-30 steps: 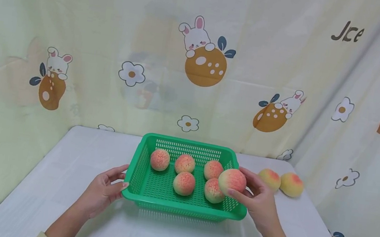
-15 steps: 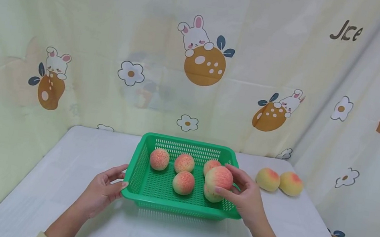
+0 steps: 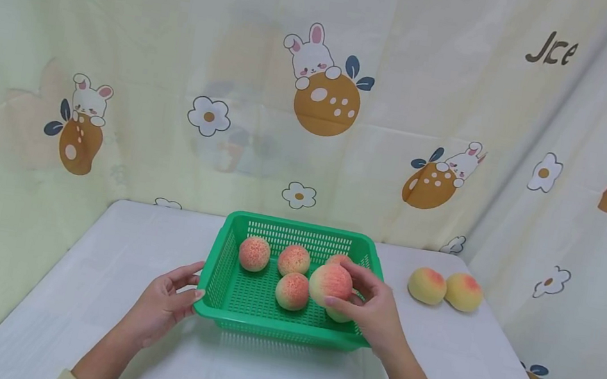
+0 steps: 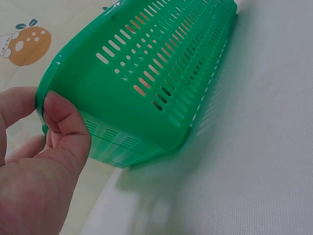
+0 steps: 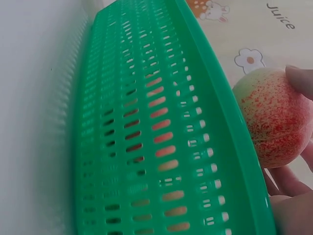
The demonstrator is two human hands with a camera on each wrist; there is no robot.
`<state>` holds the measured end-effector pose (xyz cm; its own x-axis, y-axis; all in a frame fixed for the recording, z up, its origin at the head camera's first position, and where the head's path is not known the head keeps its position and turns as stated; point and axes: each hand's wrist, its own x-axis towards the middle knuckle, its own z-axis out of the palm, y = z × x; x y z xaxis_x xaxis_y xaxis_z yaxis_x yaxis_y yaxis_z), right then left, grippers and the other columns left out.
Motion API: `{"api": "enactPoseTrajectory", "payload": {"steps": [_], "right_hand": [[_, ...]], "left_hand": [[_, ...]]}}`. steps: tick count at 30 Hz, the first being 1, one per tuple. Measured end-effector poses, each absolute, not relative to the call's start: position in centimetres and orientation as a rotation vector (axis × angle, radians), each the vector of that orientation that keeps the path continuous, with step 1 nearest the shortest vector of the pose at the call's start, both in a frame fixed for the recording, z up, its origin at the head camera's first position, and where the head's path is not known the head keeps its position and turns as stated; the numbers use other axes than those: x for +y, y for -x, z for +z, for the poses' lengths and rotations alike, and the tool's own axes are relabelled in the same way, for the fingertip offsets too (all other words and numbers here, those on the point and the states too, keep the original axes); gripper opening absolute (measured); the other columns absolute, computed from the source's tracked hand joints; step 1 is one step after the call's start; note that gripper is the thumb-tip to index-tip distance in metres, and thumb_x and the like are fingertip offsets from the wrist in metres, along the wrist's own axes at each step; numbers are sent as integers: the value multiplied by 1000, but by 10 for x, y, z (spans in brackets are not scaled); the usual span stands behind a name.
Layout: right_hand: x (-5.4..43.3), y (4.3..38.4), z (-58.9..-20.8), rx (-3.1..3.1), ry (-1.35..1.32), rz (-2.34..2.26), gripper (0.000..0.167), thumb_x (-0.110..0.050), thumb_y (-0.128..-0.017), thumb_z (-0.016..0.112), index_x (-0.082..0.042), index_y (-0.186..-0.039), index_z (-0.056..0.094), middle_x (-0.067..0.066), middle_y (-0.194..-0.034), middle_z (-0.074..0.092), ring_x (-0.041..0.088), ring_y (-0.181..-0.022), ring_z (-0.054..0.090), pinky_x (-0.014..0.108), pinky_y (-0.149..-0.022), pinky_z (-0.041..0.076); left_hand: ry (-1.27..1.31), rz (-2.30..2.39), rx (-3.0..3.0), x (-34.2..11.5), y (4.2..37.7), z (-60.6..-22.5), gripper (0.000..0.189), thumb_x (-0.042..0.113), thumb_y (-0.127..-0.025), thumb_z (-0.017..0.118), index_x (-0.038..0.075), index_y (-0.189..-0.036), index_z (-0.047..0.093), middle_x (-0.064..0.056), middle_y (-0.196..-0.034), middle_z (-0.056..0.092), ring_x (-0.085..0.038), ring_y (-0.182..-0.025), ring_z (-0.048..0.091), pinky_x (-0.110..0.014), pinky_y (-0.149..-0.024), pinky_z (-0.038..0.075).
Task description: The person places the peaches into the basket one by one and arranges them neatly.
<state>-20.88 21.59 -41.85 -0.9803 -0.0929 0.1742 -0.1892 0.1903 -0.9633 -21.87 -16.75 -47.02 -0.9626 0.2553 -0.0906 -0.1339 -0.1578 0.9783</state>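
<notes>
A green plastic basket [image 3: 257,312] with slotted walls stands on the table, several pink-and-cream peaches [image 3: 254,254] inside it. My left hand [image 3: 167,306] pinches the basket's left rim between thumb and fingers, seen close in the left wrist view at the rim [image 4: 49,83]. Over the right half of the basket, my right hand [image 3: 376,310] holds a peach [image 3: 329,285] by its fingertips and thumb. That held peach [image 5: 274,117] shows above the rim in the right wrist view. It partly covers two peaches behind and below it.
Two yellow peaches [image 3: 427,286] with red tops sit side by side on the table right of the basket. A white cloth covers the table [image 3: 265,378]. Behind it hangs a curtain [image 3: 169,151] printed with rabbits and fruit.
The right hand has carried its peach leftward from the basket's right edge, over the peaches inside. The left hand keeps its hold on the left rim.
</notes>
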Motion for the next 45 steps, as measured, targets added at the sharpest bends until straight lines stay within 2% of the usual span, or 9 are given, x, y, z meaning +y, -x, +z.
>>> {"api": "enactPoseTrajectory", "payload": {"steps": [13, 19, 24, 26, 33, 41, 45], "right_hand": [[192, 222, -421, -2445, -210, 1961, 68, -27, -77, 92, -26, -138, 62, 0, -139, 61, 25, -124, 60, 27, -95, 59], [181, 228, -420, -2459, -203, 1946, 69, -26, -75, 93, -25, -138, 63, 1, -140, 59, 26, -123, 61, 31, -95, 59], [170, 233, -419, -2468, -269, 1955, 73, -23, -76, 92, -19, -142, 61, 2, -141, 58, 27, -121, 61, 33, -94, 60], [165, 235, -419, -2483, -292, 1961, 74, -23, -77, 92, -19, -143, 60, 1, -141, 59, 27, -121, 61, 35, -93, 60], [150, 241, -418, -2574, -232, 1898, 70, -30, -74, 93, -31, -138, 64, -8, -133, 65, 26, -123, 60, 36, -87, 60], [133, 254, -423, -2578, -285, 1926, 62, -27, -74, 94, -29, -131, 68, -5, -130, 68, 23, -118, 65, 37, -89, 61], [126, 258, -422, -2618, -328, 1906, 64, -27, -74, 93, -26, -133, 67, -4, -131, 68, 24, -118, 65, 38, -91, 60]], "left_hand": [[-154, 2224, 1838, -167, 219, -471, 70, 1, -96, 67, 6, -158, 35, -8, -124, 51, -12, -99, 66, -25, -85, 61], [-154, 2222, 1842, -167, 219, -471, 70, 1, -96, 67, 6, -158, 35, -7, -123, 51, -11, -98, 66, -24, -84, 61], [-141, 2216, 1846, -167, 219, -470, 69, 1, -96, 66, 7, -158, 36, -7, -123, 51, -11, -98, 66, -25, -84, 61], [-138, 2215, 1847, -167, 219, -470, 69, 2, -96, 66, 7, -158, 36, -8, -124, 51, -11, -98, 66, -25, -84, 61], [-136, 2208, 1850, -168, 220, -472, 69, 4, -96, 67, 8, -158, 36, -10, -126, 50, -11, -99, 67, -26, -86, 61], [-134, 2212, 1846, -169, 220, -472, 69, 3, -96, 67, 8, -158, 37, -9, -127, 51, -11, -98, 67, -25, -85, 61], [-144, 2214, 1837, -169, 220, -471, 70, 3, -96, 67, 8, -158, 36, -9, -127, 50, -11, -98, 66, -26, -86, 61]]}}
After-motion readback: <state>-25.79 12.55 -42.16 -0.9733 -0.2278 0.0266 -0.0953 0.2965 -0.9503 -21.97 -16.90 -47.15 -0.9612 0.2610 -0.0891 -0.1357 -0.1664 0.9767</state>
